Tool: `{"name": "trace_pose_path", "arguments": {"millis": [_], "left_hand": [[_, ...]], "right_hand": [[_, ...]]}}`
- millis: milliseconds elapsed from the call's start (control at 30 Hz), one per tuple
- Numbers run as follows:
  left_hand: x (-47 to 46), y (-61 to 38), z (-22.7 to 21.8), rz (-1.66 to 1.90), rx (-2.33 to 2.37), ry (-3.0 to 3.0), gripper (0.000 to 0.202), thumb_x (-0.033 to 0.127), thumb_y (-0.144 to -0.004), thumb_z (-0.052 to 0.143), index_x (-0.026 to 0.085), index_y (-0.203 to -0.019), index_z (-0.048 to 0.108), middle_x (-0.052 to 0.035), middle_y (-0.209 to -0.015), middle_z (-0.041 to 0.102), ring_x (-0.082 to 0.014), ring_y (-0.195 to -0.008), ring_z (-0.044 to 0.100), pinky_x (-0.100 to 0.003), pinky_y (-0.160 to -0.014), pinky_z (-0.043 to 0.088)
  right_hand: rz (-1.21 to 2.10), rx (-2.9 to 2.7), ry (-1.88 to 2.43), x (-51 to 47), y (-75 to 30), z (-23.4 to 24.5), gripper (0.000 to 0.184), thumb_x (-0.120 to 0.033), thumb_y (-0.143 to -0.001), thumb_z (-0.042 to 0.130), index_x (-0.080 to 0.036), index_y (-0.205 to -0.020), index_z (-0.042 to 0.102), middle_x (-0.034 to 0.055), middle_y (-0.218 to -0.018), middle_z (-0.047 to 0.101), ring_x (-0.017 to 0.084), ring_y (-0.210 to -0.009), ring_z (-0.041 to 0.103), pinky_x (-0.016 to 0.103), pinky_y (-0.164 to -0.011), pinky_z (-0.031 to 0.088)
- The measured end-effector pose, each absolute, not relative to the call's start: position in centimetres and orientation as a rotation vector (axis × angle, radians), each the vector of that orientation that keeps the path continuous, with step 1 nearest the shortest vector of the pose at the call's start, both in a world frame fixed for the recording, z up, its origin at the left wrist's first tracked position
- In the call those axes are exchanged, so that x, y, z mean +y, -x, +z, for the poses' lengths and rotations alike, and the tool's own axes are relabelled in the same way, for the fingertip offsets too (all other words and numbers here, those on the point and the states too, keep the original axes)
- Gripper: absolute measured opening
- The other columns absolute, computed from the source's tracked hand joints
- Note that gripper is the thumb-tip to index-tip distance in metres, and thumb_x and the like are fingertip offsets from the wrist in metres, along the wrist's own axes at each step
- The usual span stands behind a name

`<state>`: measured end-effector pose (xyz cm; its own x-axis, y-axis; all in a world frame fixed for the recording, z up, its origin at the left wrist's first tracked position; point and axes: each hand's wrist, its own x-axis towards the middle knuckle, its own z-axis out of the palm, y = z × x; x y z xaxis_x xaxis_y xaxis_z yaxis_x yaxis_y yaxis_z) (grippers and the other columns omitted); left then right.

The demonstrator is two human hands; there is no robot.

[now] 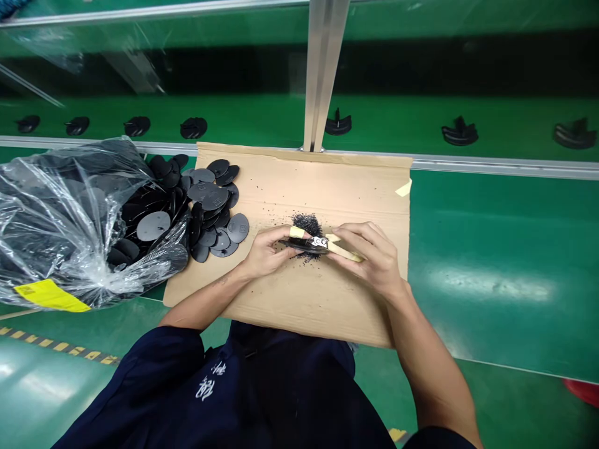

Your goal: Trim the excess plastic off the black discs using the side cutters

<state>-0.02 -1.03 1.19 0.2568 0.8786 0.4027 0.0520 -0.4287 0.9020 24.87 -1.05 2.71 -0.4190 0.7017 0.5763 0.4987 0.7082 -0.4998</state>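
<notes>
**Room to the right, crowded to the left**
The left hand (269,252) and right hand (369,259) close in over a cardboard sheet (299,305), with a black disc (297,247) and yellow-handled cutters (319,242) filling the gap between them and black granules (306,224) piled just beyond. On the left, a heap of black plastic discs (210,212) and a bulging clear plastic bag (60,218) block any sideways reach. Ahead, a metal rail (505,165) crosses behind the cardboard, and an upright aluminium post (322,68) rises from it, so a forward reach must go over the rail or around the post. To the right, a hand could swing out over the green bench top (491,249), as far as the rail.
</notes>
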Motion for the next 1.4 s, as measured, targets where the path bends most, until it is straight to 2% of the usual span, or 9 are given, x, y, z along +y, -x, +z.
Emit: {"name": "trace_pose_path", "arguments": {"millis": [333, 667, 900, 1100, 1267, 1400], "left_hand": [[-0.83, -0.03, 1.23, 1.269, 0.84, -1.732, 0.019, 0.03, -0.09, 0.076, 0.021, -0.107, 0.079, -0.0071, -0.097, 0.079, -0.0162, -0.09, 0.074, -0.029, -0.081, 0.059], [-0.83, -0.15, 1.27, 1.309, 0.857, -1.735, 0.021, 0.035, -0.088, 0.079, 0.021, -0.103, 0.081, -0.0069, -0.091, 0.08, -0.0152, -0.085, 0.074, -0.028, -0.078, 0.06], [-0.91, -0.07, 1.17, 1.302, 0.854, -1.744, 0.02, 0.033, -0.087, 0.08, 0.021, -0.103, 0.081, -0.0075, -0.093, 0.081, -0.0159, -0.084, 0.075, -0.028, -0.076, 0.06], [-0.91, -0.01, 1.15, 1.326, 0.831, -1.789, 0.018, 0.029, -0.089, 0.077, 0.022, -0.106, 0.081, -0.0077, -0.094, 0.081, -0.0156, -0.086, 0.076, -0.027, -0.077, 0.061], [-1.01, -0.04, 1.21, 1.314, 0.838, -1.789, 0.017, 0.029, -0.09, 0.077, 0.022, -0.105, 0.081, -0.0073, -0.094, 0.081, -0.0158, -0.085, 0.075, -0.027, -0.077, 0.06], [-1.07, -0.13, 1.19, 1.334, 0.837, -1.763, 0.019, 0.028, -0.088, 0.078, 0.022, -0.106, 0.081, -0.0072, -0.093, 0.081, -0.0152, -0.083, 0.075, -0.026, -0.076, 0.059]], "right_hand": [[0.248, -2.149, 0.946, -1.22, -24.96, 2.47, 0.035, -0.033, -0.093, 0.074, -0.029, -0.126, 0.066, 0.0077, -0.11, 0.077, 0.024, -0.092, 0.072, 0.04, -0.075, 0.058], [0.276, -2.119, 0.938, -1.1, -25.06, 2.37, 0.04, -0.035, -0.09, 0.077, -0.031, -0.128, 0.067, 0.0066, -0.112, 0.076, 0.024, -0.093, 0.071, 0.041, -0.075, 0.056], [0.282, -2.134, 0.911, -1.14, -24.97, 2.77, 0.036, -0.033, -0.09, 0.077, -0.028, -0.124, 0.068, 0.0088, -0.111, 0.077, 0.024, -0.09, 0.073, 0.04, -0.072, 0.059], [0.299, -2.121, 0.841, -1.03, -24.97, 2.89, 0.04, -0.03, -0.089, 0.078, -0.025, -0.127, 0.065, 0.0104, -0.11, 0.076, 0.024, -0.091, 0.074, 0.039, -0.07, 0.06], [0.309, -2.123, 0.857, -1.02, -25.0, 2.87, 0.036, -0.033, -0.091, 0.077, -0.026, -0.125, 0.066, 0.0099, -0.11, 0.076, 0.023, -0.09, 0.073, 0.038, -0.068, 0.059], [0.197, -2.144, 0.885, -1.14, -24.89, 3.1, 0.032, -0.031, -0.091, 0.076, -0.025, -0.121, 0.068, 0.0095, -0.107, 0.077, 0.023, -0.086, 0.072, 0.038, -0.068, 0.058]]}}
